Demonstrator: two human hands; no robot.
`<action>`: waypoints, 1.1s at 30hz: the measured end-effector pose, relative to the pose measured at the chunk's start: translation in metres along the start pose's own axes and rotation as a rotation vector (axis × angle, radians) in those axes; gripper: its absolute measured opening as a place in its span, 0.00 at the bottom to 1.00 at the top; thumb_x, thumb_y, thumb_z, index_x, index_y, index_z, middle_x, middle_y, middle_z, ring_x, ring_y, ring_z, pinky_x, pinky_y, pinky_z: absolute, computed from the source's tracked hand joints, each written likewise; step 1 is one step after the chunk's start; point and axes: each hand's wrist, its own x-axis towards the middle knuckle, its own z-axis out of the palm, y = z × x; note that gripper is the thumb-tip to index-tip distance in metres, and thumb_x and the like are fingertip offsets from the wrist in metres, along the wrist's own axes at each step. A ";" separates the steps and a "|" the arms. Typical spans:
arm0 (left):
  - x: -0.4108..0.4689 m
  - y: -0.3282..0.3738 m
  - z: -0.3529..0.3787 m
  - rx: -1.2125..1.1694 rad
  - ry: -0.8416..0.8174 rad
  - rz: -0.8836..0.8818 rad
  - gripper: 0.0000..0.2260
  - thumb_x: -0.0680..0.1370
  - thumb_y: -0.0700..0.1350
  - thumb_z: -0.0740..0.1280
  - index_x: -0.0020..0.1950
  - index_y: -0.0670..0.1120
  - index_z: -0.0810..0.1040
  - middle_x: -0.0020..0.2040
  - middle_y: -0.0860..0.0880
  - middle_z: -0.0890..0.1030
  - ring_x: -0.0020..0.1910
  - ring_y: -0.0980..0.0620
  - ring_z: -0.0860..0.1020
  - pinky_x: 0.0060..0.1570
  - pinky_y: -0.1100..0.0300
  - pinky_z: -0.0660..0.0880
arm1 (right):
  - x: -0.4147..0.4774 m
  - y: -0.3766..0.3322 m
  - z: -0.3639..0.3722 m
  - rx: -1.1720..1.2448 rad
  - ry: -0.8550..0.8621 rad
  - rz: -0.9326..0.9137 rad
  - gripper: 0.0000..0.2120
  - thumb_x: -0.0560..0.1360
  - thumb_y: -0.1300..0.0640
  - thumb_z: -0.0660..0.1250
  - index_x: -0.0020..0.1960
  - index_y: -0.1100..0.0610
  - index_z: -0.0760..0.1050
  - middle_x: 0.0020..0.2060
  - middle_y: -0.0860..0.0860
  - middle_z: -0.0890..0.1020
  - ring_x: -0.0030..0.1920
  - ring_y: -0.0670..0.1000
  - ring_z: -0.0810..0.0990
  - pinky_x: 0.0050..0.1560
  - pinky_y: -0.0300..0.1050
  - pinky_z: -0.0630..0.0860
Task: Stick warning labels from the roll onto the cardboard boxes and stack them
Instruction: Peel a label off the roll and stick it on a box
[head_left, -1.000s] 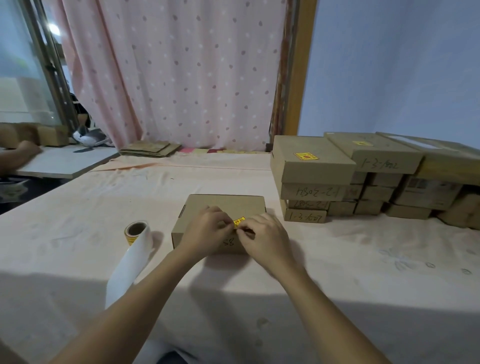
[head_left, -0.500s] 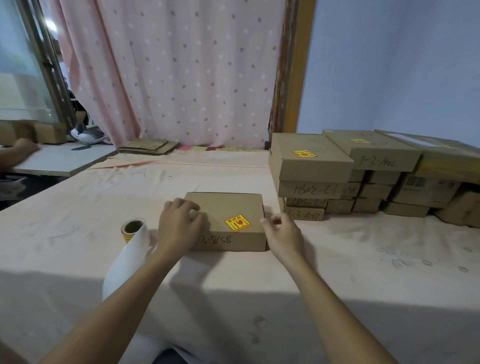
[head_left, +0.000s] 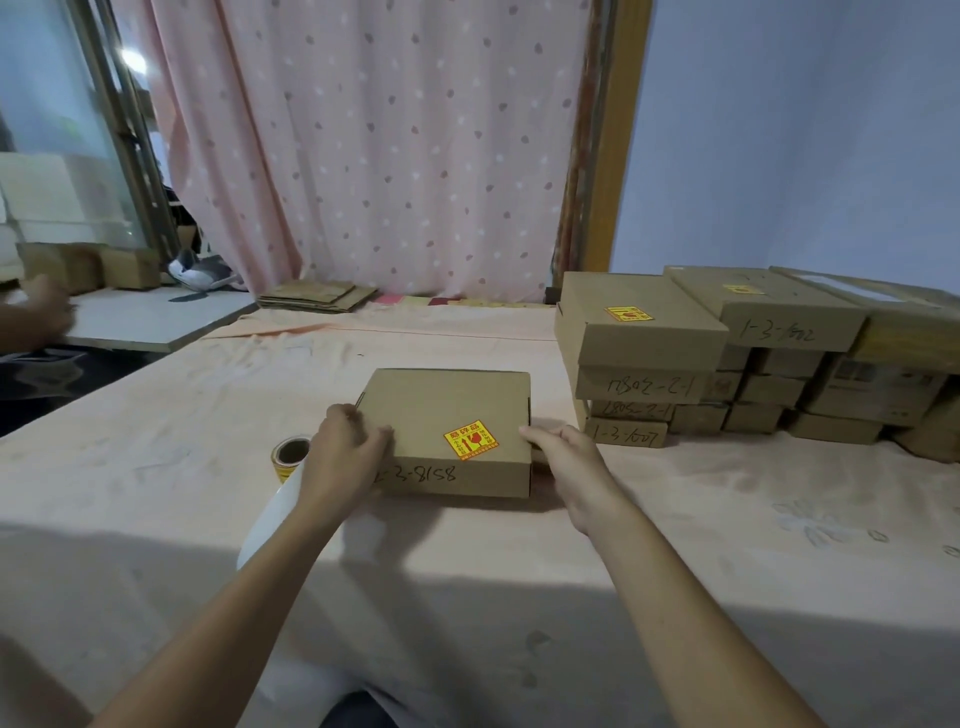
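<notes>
A: Quick status, where's the box?

B: Cardboard box (head_left: 447, 415) marked 1-3-8158 sits flat on the table (head_left: 727, 519), centre frame. Everything else placed relative to it.

A: Label on?

B: Yep. Yellow/red warning label (head_left: 471, 439) stuck on its top face, near the front edge, slightly rotated. So the sticking step looks done for this one.

A: Hands?

B: Left hand (head_left: 345, 454) on the box's left front corner, fingers (head_left: 374, 434) curled over the top edge, gripping it. Right hand (head_left: 569, 467) against the box's right side, thumb at the top corner, rest of the fingers hidden behind the wall; reads as holding the side, but can't confirm full grip. Box not lifted yet, bottom looks flush w/ the table.

A: Roll?

B: Label roll (head_left: 291, 454) just left of the box, touching nothing but the table, white backing strip (head_left: 275, 514) trailing toward the camera, partly behind the left forearm.

A: What's left?

B: Stacking, I'd guess. Stack of boxes (head_left: 644, 358) is to the box's right and further back; top one there already has a label, next pile over too. Lower boxes' tops hidden, can't tell if labelled. No unlabelled boxes clearly visible near the box, so can't say how many remain.
</notes>
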 end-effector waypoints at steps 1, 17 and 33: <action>-0.002 0.001 -0.005 -0.036 0.018 -0.007 0.25 0.79 0.53 0.68 0.72 0.42 0.68 0.65 0.45 0.76 0.62 0.44 0.74 0.54 0.50 0.72 | 0.000 -0.004 0.002 0.038 -0.030 -0.004 0.20 0.70 0.42 0.75 0.53 0.56 0.81 0.52 0.48 0.87 0.61 0.51 0.80 0.67 0.55 0.74; -0.002 0.042 -0.033 -0.855 -0.054 -0.228 0.40 0.64 0.59 0.82 0.66 0.43 0.67 0.63 0.45 0.75 0.62 0.47 0.78 0.62 0.49 0.76 | -0.024 -0.071 0.012 0.409 -0.004 -0.147 0.19 0.72 0.56 0.78 0.59 0.62 0.80 0.50 0.57 0.88 0.55 0.57 0.86 0.53 0.49 0.81; 0.041 0.204 0.012 -1.234 -0.113 -0.229 0.15 0.72 0.39 0.77 0.55 0.37 0.79 0.55 0.42 0.84 0.56 0.48 0.83 0.62 0.55 0.79 | -0.045 -0.151 -0.093 0.370 0.092 -0.169 0.35 0.67 0.36 0.78 0.70 0.47 0.73 0.60 0.54 0.82 0.57 0.59 0.84 0.50 0.60 0.85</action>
